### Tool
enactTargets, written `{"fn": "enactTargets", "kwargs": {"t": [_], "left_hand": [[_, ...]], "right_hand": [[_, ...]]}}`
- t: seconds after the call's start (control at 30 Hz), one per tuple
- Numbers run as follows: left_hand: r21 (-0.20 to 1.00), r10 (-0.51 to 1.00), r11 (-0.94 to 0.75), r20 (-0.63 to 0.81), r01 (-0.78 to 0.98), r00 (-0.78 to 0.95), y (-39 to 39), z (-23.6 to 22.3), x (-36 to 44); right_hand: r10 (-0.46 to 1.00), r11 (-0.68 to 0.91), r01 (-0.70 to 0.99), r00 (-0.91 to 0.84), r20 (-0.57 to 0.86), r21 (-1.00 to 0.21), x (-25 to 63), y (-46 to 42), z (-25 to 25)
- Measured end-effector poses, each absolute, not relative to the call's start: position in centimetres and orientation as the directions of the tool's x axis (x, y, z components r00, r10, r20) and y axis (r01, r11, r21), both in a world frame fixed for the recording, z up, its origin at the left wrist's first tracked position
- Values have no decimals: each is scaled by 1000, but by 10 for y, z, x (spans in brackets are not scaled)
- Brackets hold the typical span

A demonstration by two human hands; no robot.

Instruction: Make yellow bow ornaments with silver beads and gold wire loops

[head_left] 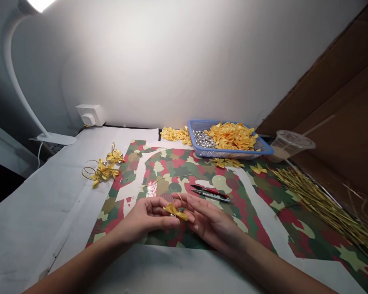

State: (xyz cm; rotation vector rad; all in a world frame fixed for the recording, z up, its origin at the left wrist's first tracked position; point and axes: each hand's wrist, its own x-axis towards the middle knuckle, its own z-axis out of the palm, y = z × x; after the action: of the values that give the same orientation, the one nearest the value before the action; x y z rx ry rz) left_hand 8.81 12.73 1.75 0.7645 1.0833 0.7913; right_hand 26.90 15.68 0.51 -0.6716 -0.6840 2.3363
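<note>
"So, the fingertips point(184, 199)?"

"Pinched together on a yellow satin bow point(175, 212), between left hand point(144, 218) and right hand point(210, 223), above camouflage-print paper point(179, 173)."

"Step in hand, next need?"

"Seemingly bow-shaping; a steady pinch. Red-and-black snips point(210, 193) just beyond, blue plastic basket point(221, 154) farther off."
</note>
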Motion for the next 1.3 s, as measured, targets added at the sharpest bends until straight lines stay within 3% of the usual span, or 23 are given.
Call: {"fn": "enactTargets", "kwargs": {"t": [0.13, 0.43, 0.77, 1.13, 1.3], "left_hand": [[852, 863, 494, -455, -172, 221, 127, 15, 86], [860, 876, 481, -464, -172, 127, 127, 25, 93], [888, 904, 426, -410, -175, 122, 127, 21, 90], [931, 933, 349, -334, -111, 131, 124, 21, 89], [945, 943, 317, -305, -80, 130, 123, 20, 86]], "right_hand": [[663, -670, -364, -685, -301, -647, 271, 156, 4], [797, -477, -349, -560, -229, -807, 269, 157, -5], [732, -609, -331, -584, -350, -721, 272, 161, 1], [739, -548, -312, -616, -274, -776, 271, 162, 0], [708, -602, -307, -633, -314, -737, 271, 162, 0]]}}
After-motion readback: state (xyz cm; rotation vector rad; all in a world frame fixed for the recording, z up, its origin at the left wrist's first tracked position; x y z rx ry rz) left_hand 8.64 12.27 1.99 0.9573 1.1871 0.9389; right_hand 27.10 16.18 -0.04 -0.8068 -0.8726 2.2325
